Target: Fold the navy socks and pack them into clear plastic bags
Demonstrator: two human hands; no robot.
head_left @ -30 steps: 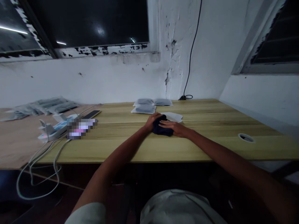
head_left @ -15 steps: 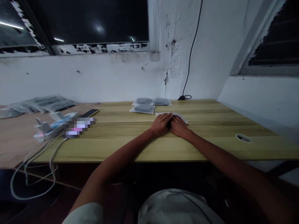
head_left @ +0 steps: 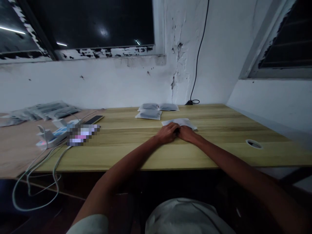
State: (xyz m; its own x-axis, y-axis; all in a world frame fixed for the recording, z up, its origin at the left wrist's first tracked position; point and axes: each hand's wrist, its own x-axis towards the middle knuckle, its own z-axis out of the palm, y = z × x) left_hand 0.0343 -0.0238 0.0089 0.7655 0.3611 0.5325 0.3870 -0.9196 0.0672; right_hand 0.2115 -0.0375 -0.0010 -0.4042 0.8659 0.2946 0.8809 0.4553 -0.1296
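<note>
A pale, frosted pouch (head_left: 184,122) lies on the wooden table beyond my hands, its near side hidden by them. My left hand (head_left: 168,132) is closed at the pouch's near left edge, with something dark at its fingertips that is too small to name. Close beside it, my right hand (head_left: 186,133) rests over the pouch's near edge, its fingers curled under and hidden. Three similar filled pouches (head_left: 149,113) lie together farther back, near the wall.
On the left are a power strip (head_left: 52,139) with white cables, a blurred-out phone (head_left: 84,135), a dark phone (head_left: 94,119) and a pile of pouches (head_left: 44,110). A black cable (head_left: 198,61) hangs down the wall. A round hole (head_left: 253,144) is at the right.
Both hands have drawn slightly back toward me, and more of the pouch shows. The left fingers are more curled now. The view has shifted a little.
</note>
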